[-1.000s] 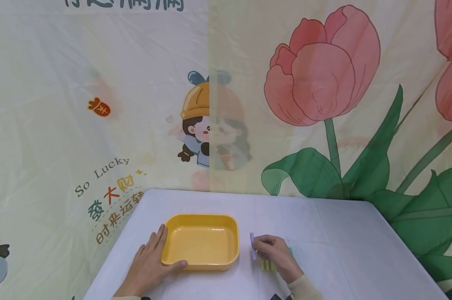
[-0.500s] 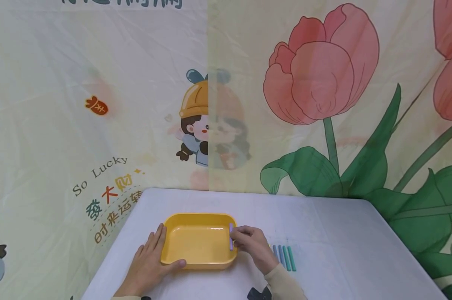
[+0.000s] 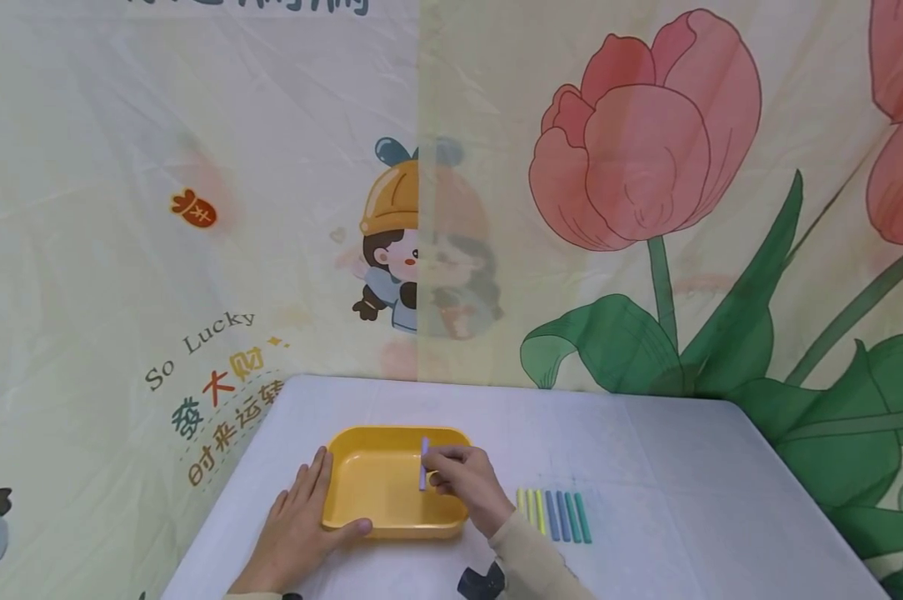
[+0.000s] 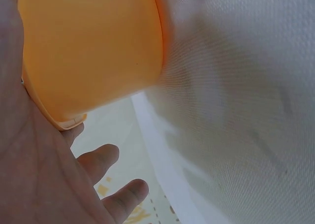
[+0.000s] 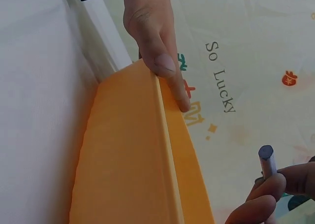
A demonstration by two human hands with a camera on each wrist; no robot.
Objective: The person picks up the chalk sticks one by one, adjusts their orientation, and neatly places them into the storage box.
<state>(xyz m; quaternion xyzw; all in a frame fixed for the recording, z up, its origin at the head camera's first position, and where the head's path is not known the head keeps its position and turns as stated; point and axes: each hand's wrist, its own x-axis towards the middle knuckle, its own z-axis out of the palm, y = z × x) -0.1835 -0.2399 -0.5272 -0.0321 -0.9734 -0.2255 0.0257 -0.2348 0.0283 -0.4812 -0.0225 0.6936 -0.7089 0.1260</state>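
Note:
A yellow tray (image 3: 399,531) stands on the white table. My left hand (image 3: 294,521) rests against its left side, fingers straight and thumb laid at the near rim; the left wrist view shows the palm (image 4: 44,155) along the tray's edge. Above the tray's right half, my right hand (image 3: 470,483) pinches a purple chalk stick (image 3: 424,463) between thumb and fingers. The stick's end (image 5: 266,152) points up from the fingertips in the right wrist view, beside the tray wall (image 5: 123,145).
To the right of the tray lies a row of chalk sticks: yellow ones (image 3: 531,508), blue ones (image 3: 558,515) and green ones (image 3: 583,518). Behind the table (image 3: 676,492) hangs a printed curtain with tulips (image 3: 646,158).
My right hand has carried the purple chalk stick leftward from beside the row to above the tray, uncovering the yellow, blue and green sticks. The left hand stays in place.

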